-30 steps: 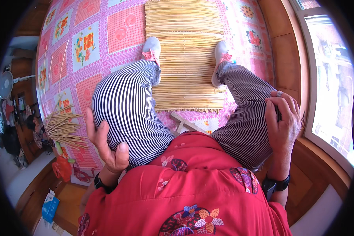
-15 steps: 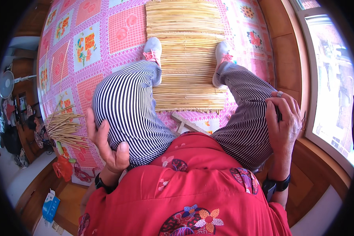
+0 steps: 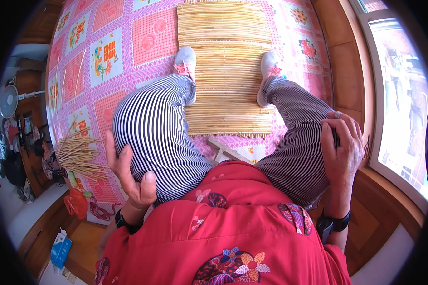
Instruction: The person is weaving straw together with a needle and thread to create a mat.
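My left hand (image 3: pixel 133 173) is open beside my left knee in striped trousers (image 3: pixel 152 123), its fingers loosely bent and apart, holding nothing. My right hand (image 3: pixel 341 142), with a ring on one finger, rests open on my right thigh, fingers draped over the cloth. My grey-and-pink shoes (image 3: pixel 185 59) stand either side on a mat of pale cane sticks (image 3: pixel 226 66) tied side by side. Just below the mat lies a grey wooden tool (image 3: pixel 223 148), partly hidden by my red shirt (image 3: pixel 223 223). Loose sticks (image 3: pixel 78 156) lie in a pile beyond my left knee.
A pink checked cloth (image 3: pixel 107 21) covers the surface under me. At the left are a red bag (image 3: pixel 75 205), a blue packet (image 3: pixel 61 249), a fan (image 3: pixel 8 102) and dark clutter beyond the edge. A wooden ledge (image 3: pixel 347 57) and bright window (image 3: pixel 397 104) border the right side.
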A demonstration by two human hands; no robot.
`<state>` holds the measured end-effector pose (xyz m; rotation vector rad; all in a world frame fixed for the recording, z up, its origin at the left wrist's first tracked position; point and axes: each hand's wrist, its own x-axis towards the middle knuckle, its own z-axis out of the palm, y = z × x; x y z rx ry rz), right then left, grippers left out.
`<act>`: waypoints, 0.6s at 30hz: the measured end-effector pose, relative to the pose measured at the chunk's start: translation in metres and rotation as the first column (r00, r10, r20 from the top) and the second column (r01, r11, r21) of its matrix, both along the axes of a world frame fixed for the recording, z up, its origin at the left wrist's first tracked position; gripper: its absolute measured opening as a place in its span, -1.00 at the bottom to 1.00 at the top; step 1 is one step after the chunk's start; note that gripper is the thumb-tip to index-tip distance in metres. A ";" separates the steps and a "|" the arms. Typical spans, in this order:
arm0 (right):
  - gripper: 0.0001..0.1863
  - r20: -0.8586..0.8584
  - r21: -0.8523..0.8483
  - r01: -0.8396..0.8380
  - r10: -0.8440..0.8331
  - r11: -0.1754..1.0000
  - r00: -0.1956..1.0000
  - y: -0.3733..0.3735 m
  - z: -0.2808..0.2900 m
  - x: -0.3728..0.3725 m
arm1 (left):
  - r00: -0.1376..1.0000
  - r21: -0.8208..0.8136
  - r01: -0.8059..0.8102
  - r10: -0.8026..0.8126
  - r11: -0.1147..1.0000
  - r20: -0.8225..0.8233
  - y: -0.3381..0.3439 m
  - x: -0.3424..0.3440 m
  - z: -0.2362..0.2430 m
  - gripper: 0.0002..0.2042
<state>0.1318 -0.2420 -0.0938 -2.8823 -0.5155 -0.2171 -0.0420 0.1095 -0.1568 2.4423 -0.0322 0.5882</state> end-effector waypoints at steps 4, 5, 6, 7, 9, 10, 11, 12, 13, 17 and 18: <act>-0.91 -0.001 0.006 0.000 0.000 1.000 1.000 0.000 0.001 0.001 | 1.000 0.007 -0.004 0.004 1.000 -0.006 -0.001 0.000 0.001 -0.42; -0.91 0.002 0.004 -0.005 0.005 1.000 1.000 0.000 0.001 0.001 | 1.000 0.008 -0.003 0.003 1.000 -0.005 -0.001 0.001 0.001 -0.42; -0.91 0.004 0.002 -0.011 0.011 1.000 1.000 -0.001 0.001 0.002 | 1.000 0.009 -0.003 0.003 1.000 -0.002 -0.001 0.001 0.001 -0.42; -0.91 0.005 0.003 -0.010 0.010 1.000 1.000 -0.001 0.001 0.001 | 1.000 0.009 -0.003 0.003 1.000 0.001 -0.002 0.001 0.001 -0.42; -0.91 0.005 0.012 -0.017 0.017 1.000 1.000 -0.001 0.001 0.002 | 1.000 0.010 -0.003 0.003 1.000 0.003 -0.002 0.001 0.001 -0.42; -0.91 0.005 0.012 -0.017 0.017 1.000 1.000 -0.001 0.001 0.002 | 1.000 0.015 -0.001 0.001 1.000 -0.001 -0.001 0.001 0.002 -0.42; -0.91 -0.001 0.010 -0.012 0.012 1.000 1.000 0.000 0.001 0.002 | 1.000 0.020 0.001 -0.001 1.000 -0.006 -0.001 0.002 0.002 -0.42; -0.91 -0.005 0.008 -0.008 0.008 1.000 1.000 0.000 0.002 0.002 | 1.000 0.020 0.000 0.000 1.000 -0.004 -0.001 0.001 0.002 -0.42; -0.91 -0.003 0.008 -0.009 0.009 1.000 1.000 0.000 0.002 0.002 | 1.000 0.016 -0.001 0.001 1.000 -0.004 -0.001 0.001 0.001 -0.42; -0.91 -0.008 0.018 -0.011 0.011 1.000 1.000 0.001 0.002 0.002 | 1.000 0.014 -0.009 0.009 1.000 -0.003 -0.001 -0.001 0.002 -0.42; -0.91 -0.009 0.013 -0.004 0.004 1.000 1.000 0.001 0.002 0.002 | 1.000 0.011 -0.007 0.007 1.000 0.000 -0.001 -0.001 0.001 -0.42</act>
